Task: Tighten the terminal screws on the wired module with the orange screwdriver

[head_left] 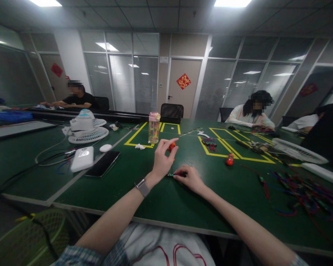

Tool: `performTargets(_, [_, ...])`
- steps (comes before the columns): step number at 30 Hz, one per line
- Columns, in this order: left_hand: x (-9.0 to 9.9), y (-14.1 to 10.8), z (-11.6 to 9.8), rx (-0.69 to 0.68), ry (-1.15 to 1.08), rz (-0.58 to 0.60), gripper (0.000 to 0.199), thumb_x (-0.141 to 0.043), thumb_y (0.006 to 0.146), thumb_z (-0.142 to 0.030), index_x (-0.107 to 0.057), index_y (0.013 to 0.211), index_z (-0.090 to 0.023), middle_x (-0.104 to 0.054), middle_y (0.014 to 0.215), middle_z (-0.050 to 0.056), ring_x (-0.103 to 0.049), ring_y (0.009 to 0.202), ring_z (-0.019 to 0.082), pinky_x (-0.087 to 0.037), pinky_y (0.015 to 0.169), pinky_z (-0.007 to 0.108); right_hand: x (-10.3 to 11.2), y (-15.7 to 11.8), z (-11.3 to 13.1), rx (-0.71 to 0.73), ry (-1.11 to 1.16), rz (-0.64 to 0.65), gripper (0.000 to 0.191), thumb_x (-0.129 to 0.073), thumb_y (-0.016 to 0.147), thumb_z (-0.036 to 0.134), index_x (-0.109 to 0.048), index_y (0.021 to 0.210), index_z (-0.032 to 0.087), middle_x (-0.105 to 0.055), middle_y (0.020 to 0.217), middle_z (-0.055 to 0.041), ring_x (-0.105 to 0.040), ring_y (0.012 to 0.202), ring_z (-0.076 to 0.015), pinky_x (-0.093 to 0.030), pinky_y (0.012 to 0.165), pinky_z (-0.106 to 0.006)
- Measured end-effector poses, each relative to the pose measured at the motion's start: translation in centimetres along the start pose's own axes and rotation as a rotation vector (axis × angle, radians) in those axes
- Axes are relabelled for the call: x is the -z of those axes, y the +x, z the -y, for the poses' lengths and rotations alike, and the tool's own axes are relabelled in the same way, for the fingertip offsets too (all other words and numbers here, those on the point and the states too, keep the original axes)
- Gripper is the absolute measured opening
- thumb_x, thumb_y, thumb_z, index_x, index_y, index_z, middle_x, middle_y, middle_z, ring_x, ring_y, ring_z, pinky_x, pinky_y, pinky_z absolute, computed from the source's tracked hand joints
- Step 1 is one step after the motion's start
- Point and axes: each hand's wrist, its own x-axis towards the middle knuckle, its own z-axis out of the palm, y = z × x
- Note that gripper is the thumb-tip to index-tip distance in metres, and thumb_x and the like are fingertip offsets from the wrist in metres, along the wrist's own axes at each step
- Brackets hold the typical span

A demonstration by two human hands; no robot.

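My left hand (163, 157), with a watch on the wrist, is raised a little above the table. Its thumb and fingers are closed around a small orange-handled tool (172, 146), whose kind I cannot make out. Beneath it, a thin dark line runs down toward a small green circuit board (170, 175) near the tabletop. My right hand (190, 178) rests low on the table just right of the board. Its thumb and fingertips pinch the board's right end, where thin wires seem to lie; the fingers hide part of it.
Left are a white fan (86, 135), a white power bank (82, 159) and a black phone (104, 164). A clear bottle (154, 129) stands ahead. To the right lie a small red object (229, 159) and a pile of wired boards (302, 195). Other people sit around the table.
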Motion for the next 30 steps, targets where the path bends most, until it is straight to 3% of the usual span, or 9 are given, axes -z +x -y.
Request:
performTargets(5, [0.05, 0.01, -0.09, -0.016, 0.022, 0.009, 0.022, -0.061, 0.084, -0.026, -0.063, 0.105, -0.024, -0.049, 0.088, 0.001, -0.051, 0.081, 0.013, -0.044, 0.078, 0.026, -0.07, 0.01, -0.10, 0.012, 0.009, -0.012, 0.010, -0.068, 0.073, 0.019, -0.074, 0.080, 0.016, -0.067, 0.076, -0.0050, -0.059, 0.072, -0.0161, -0.044, 0.067, -0.026])
performTargets(14, [-0.02, -0.15, -0.25, 0.030, -0.161, 0.120, 0.029, -0.040, 0.094, -0.020, -0.053, 0.120, -0.022, -0.059, 0.101, 0.005, -0.058, 0.086, 0.013, -0.047, 0.080, 0.028, 0.06, -0.07, 0.12, 0.020, 0.016, -0.003, 0.010, -0.067, 0.073, 0.019, -0.074, 0.080, 0.017, -0.067, 0.077, -0.0049, -0.059, 0.071, -0.0157, -0.044, 0.066, -0.026])
performTargets(20, [0.13, -0.12, -0.34, -0.031, -0.026, -0.008, 0.016, -0.057, 0.087, -0.028, -0.064, 0.099, -0.021, -0.054, 0.091, 0.003, -0.054, 0.084, 0.014, -0.045, 0.079, 0.028, 0.18, -0.06, 0.35, 0.005, 0.002, -0.006, 0.009, -0.068, 0.073, 0.019, -0.075, 0.079, 0.017, -0.066, 0.075, -0.0045, -0.058, 0.069, -0.0155, -0.045, 0.066, -0.026])
performTargets(26, [0.07, -0.12, -0.35, 0.029, -0.153, 0.075, 0.026, -0.037, 0.095, -0.023, -0.057, 0.113, -0.021, -0.060, 0.095, 0.005, -0.057, 0.084, 0.013, -0.046, 0.077, 0.027, 0.02, 0.03, -0.02, 0.016, 0.011, 0.001, 0.010, -0.067, 0.074, 0.019, -0.075, 0.081, 0.016, -0.066, 0.075, -0.0046, -0.059, 0.070, -0.0151, -0.044, 0.066, -0.025])
performTargets(30, [0.01, -0.10, -0.37, -0.012, -0.081, 0.030, 0.018, -0.051, 0.090, -0.028, -0.062, 0.102, -0.021, -0.056, 0.094, 0.004, -0.055, 0.087, 0.014, -0.045, 0.080, 0.028, -0.02, 0.04, -0.09, 0.018, 0.012, 0.001, 0.010, -0.067, 0.074, 0.019, -0.075, 0.080, 0.016, -0.066, 0.074, -0.0041, -0.058, 0.067, -0.0145, -0.043, 0.064, -0.024])
